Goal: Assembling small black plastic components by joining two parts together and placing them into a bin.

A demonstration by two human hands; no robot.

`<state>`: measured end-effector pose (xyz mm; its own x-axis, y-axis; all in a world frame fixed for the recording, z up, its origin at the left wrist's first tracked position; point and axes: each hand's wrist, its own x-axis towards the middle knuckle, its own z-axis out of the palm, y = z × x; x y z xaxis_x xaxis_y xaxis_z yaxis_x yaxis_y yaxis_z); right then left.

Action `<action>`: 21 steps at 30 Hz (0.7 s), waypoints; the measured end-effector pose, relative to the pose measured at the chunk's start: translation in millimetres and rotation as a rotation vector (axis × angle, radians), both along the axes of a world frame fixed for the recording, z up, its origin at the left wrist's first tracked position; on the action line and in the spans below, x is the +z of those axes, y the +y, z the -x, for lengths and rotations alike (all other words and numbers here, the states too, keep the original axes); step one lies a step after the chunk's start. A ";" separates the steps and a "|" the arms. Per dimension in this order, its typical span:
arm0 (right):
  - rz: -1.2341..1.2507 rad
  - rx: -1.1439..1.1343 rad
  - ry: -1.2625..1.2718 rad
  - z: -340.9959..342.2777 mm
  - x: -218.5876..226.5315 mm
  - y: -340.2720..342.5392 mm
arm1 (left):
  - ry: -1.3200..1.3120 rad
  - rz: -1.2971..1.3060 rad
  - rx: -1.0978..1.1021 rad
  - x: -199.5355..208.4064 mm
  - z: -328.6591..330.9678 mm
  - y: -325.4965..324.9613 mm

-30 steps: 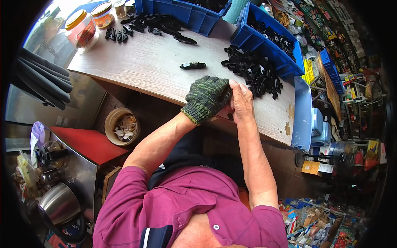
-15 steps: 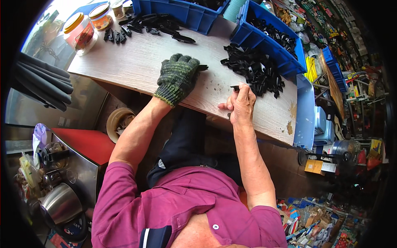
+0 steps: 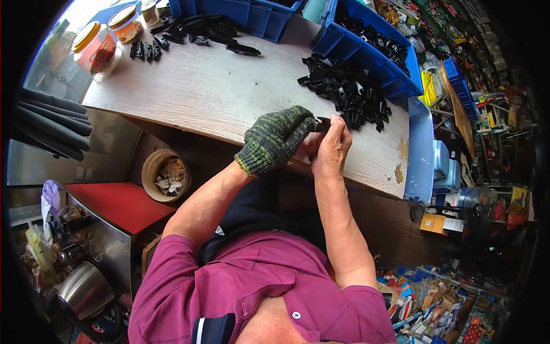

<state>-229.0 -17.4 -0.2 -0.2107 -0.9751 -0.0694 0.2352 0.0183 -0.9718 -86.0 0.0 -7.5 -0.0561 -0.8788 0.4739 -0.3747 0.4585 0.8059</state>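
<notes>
My left hand (image 3: 276, 137), in a dark green knitted glove, meets my bare right hand (image 3: 332, 148) over the near edge of the pale wooden table (image 3: 229, 86). Both hands are closed. Between their fingertips shows a small black plastic part (image 3: 324, 121), pinched by the right thumb and fingers. The gloved fingers curl round a black part too, mostly hidden in them. Just beyond the right hand lies a loose heap of black plastic parts (image 3: 346, 92). More black parts (image 3: 200, 27) lie in a pile at the far left of the table.
Two blue crates (image 3: 366, 60) (image 3: 246, 17) stand along the back; the right one holds black parts. Lidded jars (image 3: 94, 49) stand at the far left corner. Below the table's left side is a bin (image 3: 150, 175) with scraps. A kettle (image 3: 86, 289) stands at lower left.
My gloved left hand has moved right and nearer from the middle of the table, bringing its black part up to the one in my right hand. The right hand has shifted only slightly.
</notes>
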 end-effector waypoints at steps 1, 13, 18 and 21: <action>0.044 0.036 0.025 2.0 -1.2 -0.1 | 0.032 -0.073 -0.007 -0.9 0.7 -0.2; 0.125 -0.030 0.135 3.1 3.1 8.4 | 0.011 -0.047 0.191 1.4 47.2 9.4; 0.102 0.025 0.108 12.0 3.0 6.9 | -0.129 0.279 -0.023 -19.8 28.6 -0.8; 0.011 -0.010 0.036 13.7 8.2 10.9 | -0.392 0.143 0.231 7.4 -14.6 -36.5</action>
<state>-242.7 -6.5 7.9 -0.2229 -0.9735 -0.0511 0.2004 0.0055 -0.9797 -71.5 -36.5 0.0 -0.0661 -0.8168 0.5731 -0.7432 0.4236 0.5179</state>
